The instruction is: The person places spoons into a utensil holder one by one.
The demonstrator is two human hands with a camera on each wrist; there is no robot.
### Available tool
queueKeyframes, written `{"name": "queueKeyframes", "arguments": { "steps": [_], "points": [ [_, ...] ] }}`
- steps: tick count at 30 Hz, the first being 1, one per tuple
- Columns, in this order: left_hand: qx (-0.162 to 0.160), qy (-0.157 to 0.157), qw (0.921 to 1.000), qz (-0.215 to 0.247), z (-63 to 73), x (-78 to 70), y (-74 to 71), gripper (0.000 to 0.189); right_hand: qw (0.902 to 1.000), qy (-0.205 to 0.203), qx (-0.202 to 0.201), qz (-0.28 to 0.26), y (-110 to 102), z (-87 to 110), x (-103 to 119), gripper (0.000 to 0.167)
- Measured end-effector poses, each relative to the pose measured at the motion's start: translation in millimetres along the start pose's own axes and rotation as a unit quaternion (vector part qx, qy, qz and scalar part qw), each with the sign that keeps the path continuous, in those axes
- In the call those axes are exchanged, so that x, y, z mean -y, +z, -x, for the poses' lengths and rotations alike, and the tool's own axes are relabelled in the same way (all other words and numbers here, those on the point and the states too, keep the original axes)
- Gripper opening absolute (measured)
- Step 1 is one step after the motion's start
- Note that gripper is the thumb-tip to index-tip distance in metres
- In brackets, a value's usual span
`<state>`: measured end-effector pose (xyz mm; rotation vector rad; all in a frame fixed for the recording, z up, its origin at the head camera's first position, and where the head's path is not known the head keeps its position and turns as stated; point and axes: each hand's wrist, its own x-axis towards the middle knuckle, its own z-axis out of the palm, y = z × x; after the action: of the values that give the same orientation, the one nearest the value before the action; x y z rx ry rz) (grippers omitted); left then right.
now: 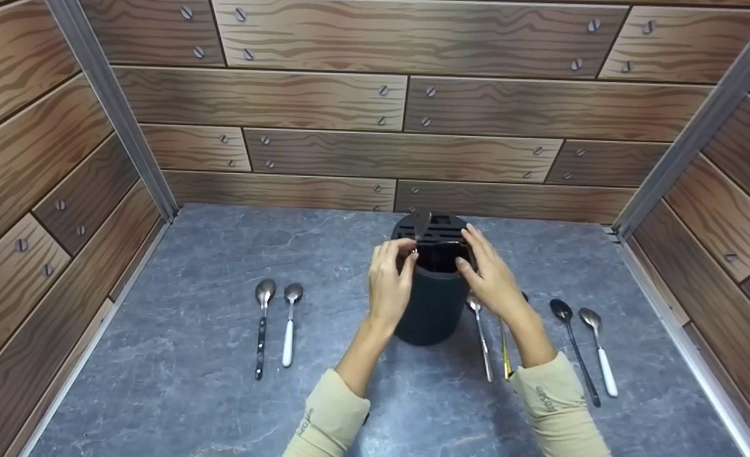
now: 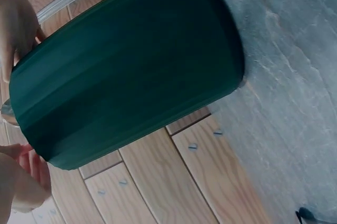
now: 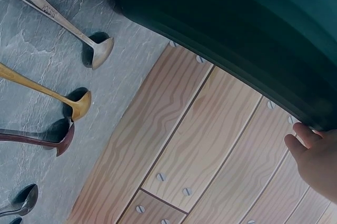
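A dark green cylindrical utensil holder (image 1: 431, 308) stands upright, with a slotted section at the back of its top and a larger dark opening in front. My left hand (image 1: 390, 284) is at the left side of its rim, pinching a metal spoon (image 1: 422, 223) between thumb and fingers, head end up. The spoon's lower part is hidden by the hand and holder. On the opposite side, my right hand (image 1: 493, 279) rests its extended fingers on the rim. In the right wrist view, the fingertips (image 3: 296, 142) meet the holder's edge.
Left of the holder lie a spoon with a riveted black handle (image 1: 261, 336) and a white-handled spoon (image 1: 288, 339). To the right are a silver spoon (image 1: 483, 339), a gold spoon (image 3: 79, 105), a dark red spoon (image 3: 64, 141), a black spoon (image 1: 578, 355) and another white-handled spoon (image 1: 606, 374). Wood-patterned walls surround the table.
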<state>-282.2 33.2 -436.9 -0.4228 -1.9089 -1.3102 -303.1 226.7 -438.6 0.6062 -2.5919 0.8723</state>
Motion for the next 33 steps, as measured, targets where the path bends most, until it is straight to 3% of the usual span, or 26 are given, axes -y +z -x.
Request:
{"name": "queueKeyframes", "arguments": {
  "steps": [3, 10, 21, 33],
  "points": [
    [0.007, -0.017, 0.9994, -0.029, 4.1, 3.3, -1.7, 0.02, 1.0, -0.001, 0.0, -0.002, -0.4, 0.5, -0.5, 0.055],
    [0.008, -0.073, 0.9973, 0.003, 17.9, 9.9, -13.9, 0.033, 0.9999, 0.003, 0.0, -0.01, -0.9, 1.8, 0.8, 0.056],
    [-0.034, -0.131, 0.9907, -0.003, 32.7, 30.2, -32.8, 0.027, 0.9999, -0.001, -0.003, -0.012, -0.7, 1.0, 0.7, 0.055],
    [-0.043, -0.178, 0.9815, -0.057, 46.8, 52.4, -49.5, 0.025, 0.9999, -0.002, -0.002, -0.013, -0.1, 0.5, 0.8, 0.055]
  ]
}}
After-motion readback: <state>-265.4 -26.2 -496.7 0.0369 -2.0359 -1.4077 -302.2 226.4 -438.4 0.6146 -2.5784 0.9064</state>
